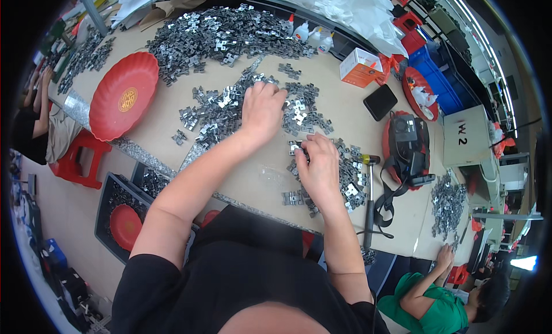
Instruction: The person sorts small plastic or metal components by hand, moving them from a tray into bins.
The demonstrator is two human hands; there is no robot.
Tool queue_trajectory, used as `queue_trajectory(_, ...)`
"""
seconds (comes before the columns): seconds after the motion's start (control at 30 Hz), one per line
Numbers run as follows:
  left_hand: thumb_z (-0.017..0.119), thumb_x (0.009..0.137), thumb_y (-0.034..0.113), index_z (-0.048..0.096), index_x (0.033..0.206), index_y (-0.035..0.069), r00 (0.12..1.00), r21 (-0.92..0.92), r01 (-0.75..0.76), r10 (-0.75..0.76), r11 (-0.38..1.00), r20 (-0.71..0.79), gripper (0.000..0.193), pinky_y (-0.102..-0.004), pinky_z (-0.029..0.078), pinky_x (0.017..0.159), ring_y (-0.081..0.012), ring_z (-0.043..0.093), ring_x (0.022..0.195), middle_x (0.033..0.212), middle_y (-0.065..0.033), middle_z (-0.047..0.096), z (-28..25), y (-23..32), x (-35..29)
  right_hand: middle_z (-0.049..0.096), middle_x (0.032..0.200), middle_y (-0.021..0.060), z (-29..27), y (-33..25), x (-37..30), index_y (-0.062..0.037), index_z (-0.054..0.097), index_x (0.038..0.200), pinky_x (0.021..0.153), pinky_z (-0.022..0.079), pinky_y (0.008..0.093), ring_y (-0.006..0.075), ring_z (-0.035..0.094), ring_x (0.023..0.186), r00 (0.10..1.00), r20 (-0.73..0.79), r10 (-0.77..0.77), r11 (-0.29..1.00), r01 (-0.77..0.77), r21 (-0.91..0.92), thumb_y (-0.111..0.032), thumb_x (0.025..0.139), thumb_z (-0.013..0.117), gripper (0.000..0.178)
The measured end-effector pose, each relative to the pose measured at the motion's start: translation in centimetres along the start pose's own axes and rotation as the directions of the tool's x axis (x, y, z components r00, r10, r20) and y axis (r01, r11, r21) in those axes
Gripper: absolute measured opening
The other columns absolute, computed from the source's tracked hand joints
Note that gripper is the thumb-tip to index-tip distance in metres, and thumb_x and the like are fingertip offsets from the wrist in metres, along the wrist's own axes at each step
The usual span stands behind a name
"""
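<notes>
Shiny metal clips [221, 112] scattered in heaps over a tan counter [167, 127], the biggest heap [224, 32] far off, beyond both hands. Left hand [261, 109] laid palm down on the middle heap, fingers curled loosely into the clips, seemingly raking a few loose; whether anything sits inside the grip, impossible to tell. Right hand [318, 167] nearer and to the right, fingertips pinched on one small clip [296, 147] at the near-left edge of another patch of clips [348, 181], probably lifted there for easy joining or sorting. Just right of that patch, a hammer [369, 196] lying with its handle pointing near, within quick reach of the right hand. Far left, a red plate [123, 95] resting bare on the counter. To the right, a black and red bag [408, 147], a dark wallet [380, 101] and a small orange box [359, 67], pushed away from the working area. At the near right corner, another person in a green shirt [440, 311], one hand at the counter edge.
</notes>
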State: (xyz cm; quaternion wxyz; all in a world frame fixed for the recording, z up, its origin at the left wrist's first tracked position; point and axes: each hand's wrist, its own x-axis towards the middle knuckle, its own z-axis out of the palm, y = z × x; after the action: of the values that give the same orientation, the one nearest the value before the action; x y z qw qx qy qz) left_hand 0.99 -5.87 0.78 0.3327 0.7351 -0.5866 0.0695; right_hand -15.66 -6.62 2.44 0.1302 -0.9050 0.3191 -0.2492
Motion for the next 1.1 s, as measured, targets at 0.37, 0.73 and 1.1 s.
queue_trajectory(0.37, 0.051, 0.058, -0.003, 0.059, 0.086, 0.003, 0.996, 0.095, 0.055, -0.062, 0.994, 0.069, 0.03, -0.0362, 0.038, 0.073, -0.0264, 0.047, 0.081, 0.079, -0.0089, 0.054, -3.8, -3.2, -0.9, 0.057, 0.076, 0.0126, -0.2, 2.6, 3.6, 0.0001, 0.057, 0.08, 0.065, 0.042, 0.0373, 0.0288, 0.054, 0.073, 0.969, 0.089, 0.231, 0.957, -0.242, 0.156, -0.01, 0.07, 0.056, 0.014)
queue_trajectory(0.73, 0.057, 0.058, 0.0, 0.059, 0.077, 0.004, 0.997, 0.079, -0.071, 0.071, 0.994, 0.003, 0.02, -0.0332, 0.037, 0.069, -0.022, 0.047, 0.08, 0.079, -0.0047, 0.054, -2.7, -4.3, -1.9, 0.052, 0.096, 0.0145, 5.5, 1.4, 8.9, -0.0003, 0.052, 0.097, 0.074, 0.041, 0.0373, 0.0309, 0.052, 0.087, 0.954, 0.205, 0.218, 0.975, -0.222, -0.006, -0.02, 0.064, 0.066, 0.04)
queue_trajectory(1.1, 0.049, 0.061, -0.007, 0.054, 0.089, 0.003, 0.998, -0.256, -0.042, 0.054, 0.966, 0.037, 0.03, -0.0347, 0.043, 0.066, -0.0286, 0.052, 0.074, 0.076, -0.0132, 0.054, -3.7, -4.1, -3.1, 0.053, 0.094, 0.0152, 4.1, 1.7, 8.6, 0.0003, 0.054, 0.094, 0.074, 0.042, 0.0378, 0.0325, 0.053, 0.084, 0.967, 0.222, 0.127, 0.988, -0.143, 0.056, -0.018, 0.065, 0.065, 0.036)
